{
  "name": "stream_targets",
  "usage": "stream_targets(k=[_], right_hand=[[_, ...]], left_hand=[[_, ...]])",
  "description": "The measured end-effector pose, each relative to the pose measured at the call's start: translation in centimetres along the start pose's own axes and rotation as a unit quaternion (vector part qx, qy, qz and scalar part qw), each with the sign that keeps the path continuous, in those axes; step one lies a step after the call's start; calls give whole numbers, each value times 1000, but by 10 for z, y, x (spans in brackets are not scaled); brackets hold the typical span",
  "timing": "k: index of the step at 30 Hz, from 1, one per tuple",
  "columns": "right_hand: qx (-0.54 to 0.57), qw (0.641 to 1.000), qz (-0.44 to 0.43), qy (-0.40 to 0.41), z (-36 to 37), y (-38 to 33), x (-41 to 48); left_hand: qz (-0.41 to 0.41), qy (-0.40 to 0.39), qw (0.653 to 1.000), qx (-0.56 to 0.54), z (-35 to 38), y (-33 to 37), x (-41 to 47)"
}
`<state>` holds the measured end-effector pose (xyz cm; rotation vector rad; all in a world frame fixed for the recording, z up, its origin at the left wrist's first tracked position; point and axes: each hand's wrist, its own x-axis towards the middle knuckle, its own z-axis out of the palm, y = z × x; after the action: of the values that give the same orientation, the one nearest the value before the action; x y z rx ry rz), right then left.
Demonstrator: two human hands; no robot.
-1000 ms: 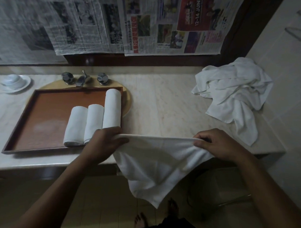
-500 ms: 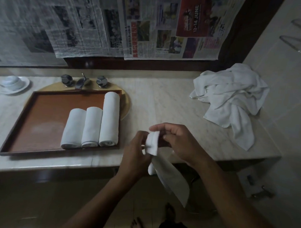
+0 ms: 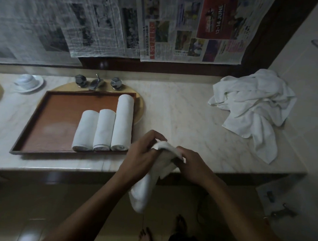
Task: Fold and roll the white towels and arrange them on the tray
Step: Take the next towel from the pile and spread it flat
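I see a white towel [image 3: 146, 184] folded narrow, its top over the desk [image 3: 182, 121] edge and the rest hanging toward six o'clock. My left grip [image 3: 141, 156] and right grip [image 3: 192, 165] both curl tight round its top end. Three rolled towels [image 3: 103, 130] lie side by side in the tray [image 3: 42, 124] at ten o'clock. A loose pile [image 3: 252, 107] sits at two o'clock.

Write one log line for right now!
left hand, right hand: hold white cloth towel | brown wooden tray: three rolled white towels | marble counter: crumpled white towel pile
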<state>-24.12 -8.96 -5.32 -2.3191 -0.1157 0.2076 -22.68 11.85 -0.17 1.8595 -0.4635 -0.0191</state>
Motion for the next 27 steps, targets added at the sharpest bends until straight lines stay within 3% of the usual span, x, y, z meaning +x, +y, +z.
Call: stream_targets(k=[4,10,16,20,27], right_hand=[[50,997,55,-28,1,14,-7],[-18,990,100,-103,5,54,-25],[-214,948,100,-214,11,114,-37],[-223,943,165,-183,3,153,-56],[-111,974,197,-3,-49,169,-59]], left_hand=[[-58,7,998,-6,-26,-10,-13],[-169,44,984,26,-38,-67,-43],[-232,-28,966,109,-22,-127,-81],[-217,-88,959,161,-13,-146,-91],[-187,-108,961,171,-3,-144,-49]])
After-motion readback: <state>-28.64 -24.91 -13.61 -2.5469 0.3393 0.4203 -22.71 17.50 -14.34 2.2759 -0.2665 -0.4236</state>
